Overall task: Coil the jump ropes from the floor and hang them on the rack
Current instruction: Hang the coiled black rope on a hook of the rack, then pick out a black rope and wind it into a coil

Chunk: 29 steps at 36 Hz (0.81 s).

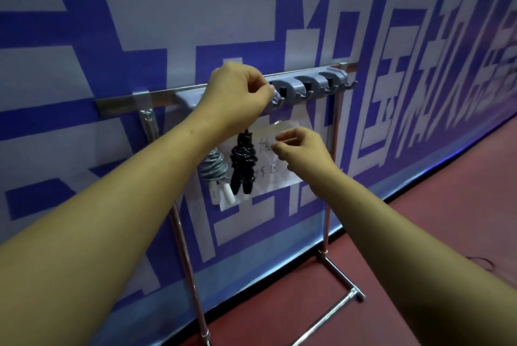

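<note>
A metal rack stands against the blue banner wall, with a row of grey hook holders along its top bar. A coiled black jump rope hangs below my left hand, which pinches its top loop at one of the hooks. To its left hangs a coiled grey rope with white handles. My right hand hovers just right of the black rope with its fingers loosely curled, holding nothing that I can see.
A white paper sheet with handwriting hangs on the rack behind the ropes. The rack's metal base frame lies on the red floor. A thin dark rope or cord lies on the floor at the right.
</note>
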Tool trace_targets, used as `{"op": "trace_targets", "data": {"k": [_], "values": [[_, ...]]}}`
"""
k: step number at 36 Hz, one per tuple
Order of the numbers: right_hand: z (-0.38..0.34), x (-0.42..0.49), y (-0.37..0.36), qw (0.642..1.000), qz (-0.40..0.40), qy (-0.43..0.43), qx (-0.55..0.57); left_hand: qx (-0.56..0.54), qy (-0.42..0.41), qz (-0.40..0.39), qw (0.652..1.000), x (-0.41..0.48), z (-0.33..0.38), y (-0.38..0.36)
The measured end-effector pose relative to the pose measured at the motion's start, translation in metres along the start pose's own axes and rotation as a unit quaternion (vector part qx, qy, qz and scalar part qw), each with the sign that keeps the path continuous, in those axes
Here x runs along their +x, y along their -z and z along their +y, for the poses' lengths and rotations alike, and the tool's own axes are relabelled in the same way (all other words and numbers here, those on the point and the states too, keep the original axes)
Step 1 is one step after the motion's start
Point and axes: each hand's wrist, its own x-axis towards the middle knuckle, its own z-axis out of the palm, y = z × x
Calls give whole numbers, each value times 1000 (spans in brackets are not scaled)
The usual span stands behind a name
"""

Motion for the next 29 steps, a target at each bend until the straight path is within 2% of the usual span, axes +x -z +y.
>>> {"op": "trace_targets", "data": {"k": [3,8,13,17,20,25,29], "values": [[13,-21,28,998,-24,-42,-36,-71,19,-56,996,-22,13,-18],[63,-81,79,984,-56,-133,-108,-134,78,-206,966,-72,24,-95],[147,-155,136,964,-38,-217,-152,-109,80,-387,912,-134,39,-209],[228,-204,180,943,18,-305,-131,-105,75,-467,875,-190,52,-300],[294,-241,200,923,53,-363,-111,-86,72,-553,826,-235,53,-374],[408,-290,211,887,60,-449,-90,-52,61,-630,773,-302,33,-474],[503,-329,215,850,49,-519,-72,-11,93,-695,713,-368,10,-555]]}}
